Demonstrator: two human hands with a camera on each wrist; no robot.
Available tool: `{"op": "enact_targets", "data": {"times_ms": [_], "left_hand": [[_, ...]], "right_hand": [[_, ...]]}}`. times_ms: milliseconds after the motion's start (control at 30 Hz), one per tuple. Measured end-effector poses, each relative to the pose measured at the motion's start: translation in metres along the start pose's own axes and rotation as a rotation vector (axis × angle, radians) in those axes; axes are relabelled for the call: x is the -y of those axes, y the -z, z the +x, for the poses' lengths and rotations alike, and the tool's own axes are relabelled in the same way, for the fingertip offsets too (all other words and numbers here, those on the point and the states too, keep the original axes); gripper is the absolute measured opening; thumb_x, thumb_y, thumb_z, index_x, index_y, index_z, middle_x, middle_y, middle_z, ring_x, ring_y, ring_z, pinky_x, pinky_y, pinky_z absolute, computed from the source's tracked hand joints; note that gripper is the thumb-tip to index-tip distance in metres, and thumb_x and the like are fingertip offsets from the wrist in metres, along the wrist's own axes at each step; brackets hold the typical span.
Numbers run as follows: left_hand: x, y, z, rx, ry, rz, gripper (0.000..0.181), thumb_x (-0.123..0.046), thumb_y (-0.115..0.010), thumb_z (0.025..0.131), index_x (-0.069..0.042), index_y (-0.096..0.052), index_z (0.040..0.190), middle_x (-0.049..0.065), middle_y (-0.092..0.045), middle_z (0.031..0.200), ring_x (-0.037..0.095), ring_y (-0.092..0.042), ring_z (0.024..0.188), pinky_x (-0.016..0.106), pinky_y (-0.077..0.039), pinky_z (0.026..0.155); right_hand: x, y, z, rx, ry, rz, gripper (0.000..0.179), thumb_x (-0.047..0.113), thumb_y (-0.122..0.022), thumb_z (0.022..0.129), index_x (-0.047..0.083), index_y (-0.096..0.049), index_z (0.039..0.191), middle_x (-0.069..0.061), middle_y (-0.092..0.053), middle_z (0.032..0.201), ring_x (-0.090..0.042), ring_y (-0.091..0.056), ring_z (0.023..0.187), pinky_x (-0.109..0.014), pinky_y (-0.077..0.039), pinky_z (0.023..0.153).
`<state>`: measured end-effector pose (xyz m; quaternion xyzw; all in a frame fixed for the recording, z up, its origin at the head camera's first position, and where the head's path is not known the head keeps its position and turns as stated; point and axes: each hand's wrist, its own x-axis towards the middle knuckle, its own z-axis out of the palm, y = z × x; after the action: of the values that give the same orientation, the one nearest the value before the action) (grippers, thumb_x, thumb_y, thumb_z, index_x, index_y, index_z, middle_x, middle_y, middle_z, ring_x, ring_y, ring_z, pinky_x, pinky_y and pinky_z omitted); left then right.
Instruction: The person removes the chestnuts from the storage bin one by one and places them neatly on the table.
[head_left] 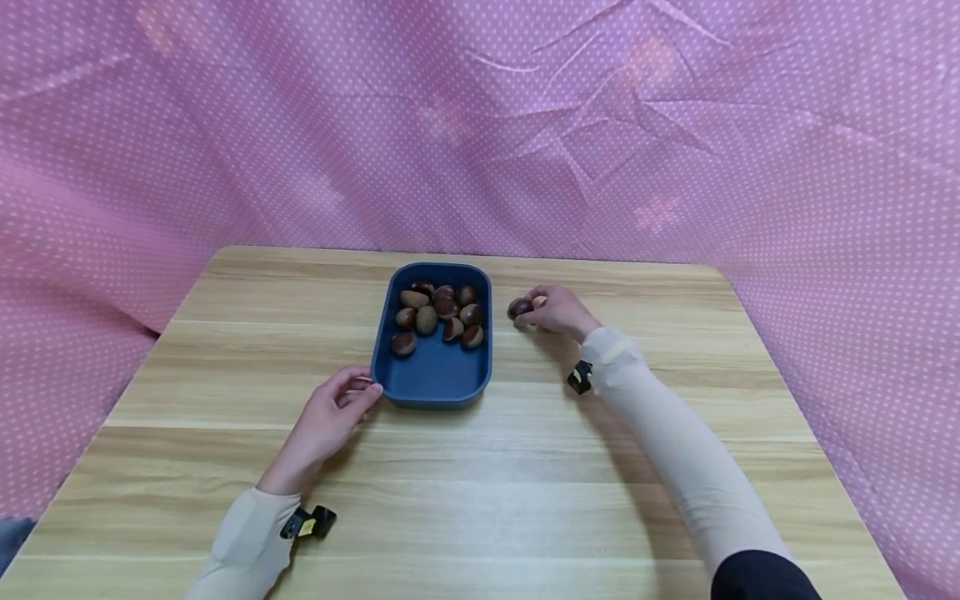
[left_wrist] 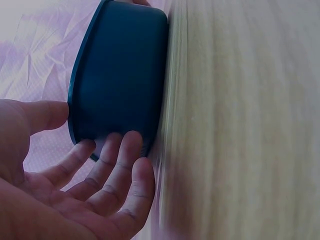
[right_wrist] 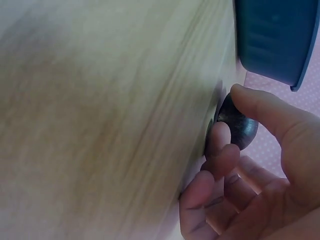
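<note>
Brown chestnut (head_left: 519, 309) sits pinched in the right hand (head_left: 557, 312) toward the far edge of the bench (head_left: 570, 500), beside the tray (head_left: 431, 380) of chestnuts (head_left: 426, 321); the left hand (head_left: 336, 413) grips the tray's near-left corner.

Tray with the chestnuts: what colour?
The tray is dark blue; shows best in the head view.

no readable text, no legible labels, brands, numbers or signs anywhere
</note>
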<state>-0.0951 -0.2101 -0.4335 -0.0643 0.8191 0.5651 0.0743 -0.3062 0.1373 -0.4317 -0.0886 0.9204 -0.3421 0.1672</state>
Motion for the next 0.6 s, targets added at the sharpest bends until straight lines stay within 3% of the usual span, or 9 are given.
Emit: {"op": "enact_targets", "data": {"times_ms": [400,600], "left_hand": [[-0.0007,0.0016,0.0029,0.002,0.007,0.009,0.043,-0.028,-0.06,0.105,-0.004,-0.054,0.14,0.017,-0.061,0.127,0.023,-0.064,0.105,0.027,-0.054,0.079],[-0.0039,0.0016,0.0013,-0.004,0.007,0.015,0.042,-0.027,-0.06,0.105,-0.004,-0.055,0.139,0.018,-0.062,0.127,0.024,-0.064,0.105,0.026,-0.054,0.08]], "right_hand": [[0.003,-0.0014,0.0005,0.008,0.011,-0.028,0.046,0.033,-0.081,0.087,0.009,-0.065,0.123,-0.009,-0.067,0.102,-0.022,-0.056,0.089,-0.032,-0.042,0.081],[0.0048,-0.0023,-0.0005,0.008,0.01,-0.029,0.048,0.033,-0.081,0.088,0.009,-0.065,0.126,-0.012,-0.067,0.109,-0.023,-0.057,0.095,-0.033,-0.043,0.085]]}}
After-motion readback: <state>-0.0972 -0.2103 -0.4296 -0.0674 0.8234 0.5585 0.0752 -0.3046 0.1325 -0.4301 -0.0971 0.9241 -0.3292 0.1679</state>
